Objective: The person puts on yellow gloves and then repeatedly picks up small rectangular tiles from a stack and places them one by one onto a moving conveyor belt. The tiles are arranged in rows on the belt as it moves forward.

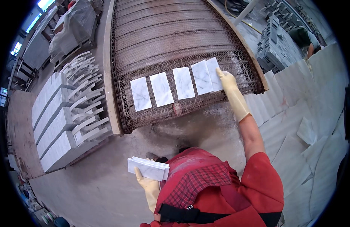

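Note:
My right hand (pixel 226 80), in a cream rubber glove, grips the right edge of a white, grey-veined marble tile (pixel 213 72) over a wire-mesh conveyor belt (pixel 160 38). This tile partly overlaps a neighbouring marble tile (pixel 202 77) at the right end of a row. Several similar tiles lie side by side across the near end of the belt, among them a tile (pixel 141 94) at the far left. Low in front of my body, my gloved left hand (pixel 147 185) is closed around a small stack of marble tiles (pixel 148 169).
Left of the conveyor, stacked tiles (pixel 55 121) stand with pale strips (pixel 88 100) jutting out. Wooden rails (pixel 111 75) edge the belt. Large pale slabs or sheets (pixel 292 106) lie to the right. Another person (pixel 305 39) bends near grey stacked pieces (pixel 275 41) at the far right.

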A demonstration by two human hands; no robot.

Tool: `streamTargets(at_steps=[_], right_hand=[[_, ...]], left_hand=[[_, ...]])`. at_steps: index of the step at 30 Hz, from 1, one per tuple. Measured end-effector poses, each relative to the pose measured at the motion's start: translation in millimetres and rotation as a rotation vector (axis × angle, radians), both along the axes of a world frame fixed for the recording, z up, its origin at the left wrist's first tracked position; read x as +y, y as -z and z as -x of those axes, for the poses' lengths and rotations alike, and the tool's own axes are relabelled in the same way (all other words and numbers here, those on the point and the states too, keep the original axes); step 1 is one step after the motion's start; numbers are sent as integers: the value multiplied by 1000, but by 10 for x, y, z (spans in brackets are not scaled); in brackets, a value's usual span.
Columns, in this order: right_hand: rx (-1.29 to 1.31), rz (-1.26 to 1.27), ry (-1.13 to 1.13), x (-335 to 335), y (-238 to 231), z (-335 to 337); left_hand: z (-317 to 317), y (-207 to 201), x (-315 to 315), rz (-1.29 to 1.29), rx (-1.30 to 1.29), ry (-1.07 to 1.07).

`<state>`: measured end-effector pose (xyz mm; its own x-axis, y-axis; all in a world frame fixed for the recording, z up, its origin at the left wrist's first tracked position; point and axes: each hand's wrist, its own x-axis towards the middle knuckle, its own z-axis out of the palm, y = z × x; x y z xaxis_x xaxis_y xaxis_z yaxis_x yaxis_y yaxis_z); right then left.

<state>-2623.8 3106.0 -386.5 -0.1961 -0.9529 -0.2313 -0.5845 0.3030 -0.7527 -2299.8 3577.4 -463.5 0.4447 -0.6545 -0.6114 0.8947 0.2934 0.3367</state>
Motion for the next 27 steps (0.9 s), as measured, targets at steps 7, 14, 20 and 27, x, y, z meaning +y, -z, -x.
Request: streamTargets(at_steps=[7,14,20,27], right_hand=[[211,-11,-9,-213,46,304],[445,306,-79,-295,183,401],[345,677,-403,224,-35,-717],[283,579,-702,779,-15,-2110]], left_hand=[[57,-81,-45,-23,36,-16],[145,91,-108,-36,-28,-15],[165,236,-155,16,70,-34],[181,264,-149,3,70,-68]])
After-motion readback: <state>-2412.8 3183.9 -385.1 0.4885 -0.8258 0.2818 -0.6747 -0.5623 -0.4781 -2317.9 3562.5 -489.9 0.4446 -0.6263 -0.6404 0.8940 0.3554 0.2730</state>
